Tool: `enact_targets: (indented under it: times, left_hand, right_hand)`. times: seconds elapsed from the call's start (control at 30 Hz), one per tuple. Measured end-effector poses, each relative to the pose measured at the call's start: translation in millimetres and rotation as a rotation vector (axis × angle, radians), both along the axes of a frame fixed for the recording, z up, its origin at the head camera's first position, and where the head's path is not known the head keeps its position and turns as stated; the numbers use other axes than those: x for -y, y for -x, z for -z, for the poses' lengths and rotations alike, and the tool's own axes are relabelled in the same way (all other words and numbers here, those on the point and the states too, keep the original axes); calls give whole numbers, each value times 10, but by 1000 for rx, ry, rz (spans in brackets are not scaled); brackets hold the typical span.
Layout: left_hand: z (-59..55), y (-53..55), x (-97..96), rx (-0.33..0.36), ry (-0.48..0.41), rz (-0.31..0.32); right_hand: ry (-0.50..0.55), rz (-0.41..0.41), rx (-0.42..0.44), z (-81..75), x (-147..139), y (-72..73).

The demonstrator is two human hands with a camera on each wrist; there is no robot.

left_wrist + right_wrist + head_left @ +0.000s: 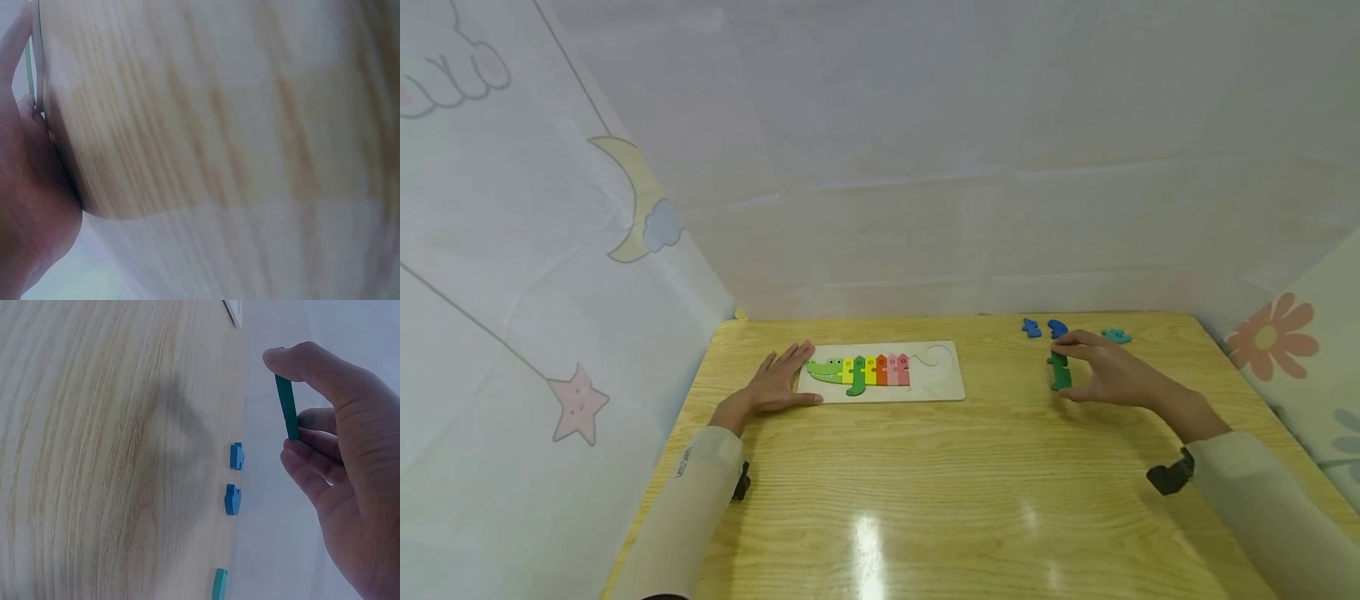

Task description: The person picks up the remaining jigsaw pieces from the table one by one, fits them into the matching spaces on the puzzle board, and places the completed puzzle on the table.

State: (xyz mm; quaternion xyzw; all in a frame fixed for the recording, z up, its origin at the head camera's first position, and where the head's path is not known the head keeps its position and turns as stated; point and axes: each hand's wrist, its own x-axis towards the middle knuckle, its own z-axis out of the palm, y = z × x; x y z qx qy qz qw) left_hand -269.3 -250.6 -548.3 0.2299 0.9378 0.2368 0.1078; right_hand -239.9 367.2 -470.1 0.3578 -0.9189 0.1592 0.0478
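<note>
Step in hand, as I judge it: fetching a piece for the crocodile board (936,387), with the row part-filled.

Right grip (1105,375): narrow, pinching the green piece (1060,372) between thumb and fingertips. In the right wrist view the piece shows nearly edge-on and appears to be off the surface (865,467). It is right of the board and well apart from it.

Left grip (778,382): wide, fingers spread at the board's left end, thumb at the near corner; probably steadying it. Its wrist view is blurred, so I cannot tell how hard it presses.

Board: head (826,371) at left, then a row of coloured pieces ending in pink (903,370). The right end is bare, with a curved outline. Loose near the far edge: two blue pieces (1032,327) (1057,328) and a teal piece (1117,335).

Next move, my estimate: carry the green piece left to the open side of pink, turn it to match the outline, lower it flat and press. Risk: a wrong angle would let its edge catch on pink and nudge the row. The left grip should stay put meanwhile.
</note>
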Motion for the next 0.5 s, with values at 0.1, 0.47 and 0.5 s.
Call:
enact_targets:
  times: [0.1,0.47,0.5]
  left_hand:
    - [33,14,5,0,15,-7]
    - [26,25,8,19,33,-12]
    - [16,19,5,15,29,-10]
  right_hand:
    - [-7,9,19,15,38,9]
    - [17,-42,-13,30,192,37]
    - [16,-44,-15,29,202,40]
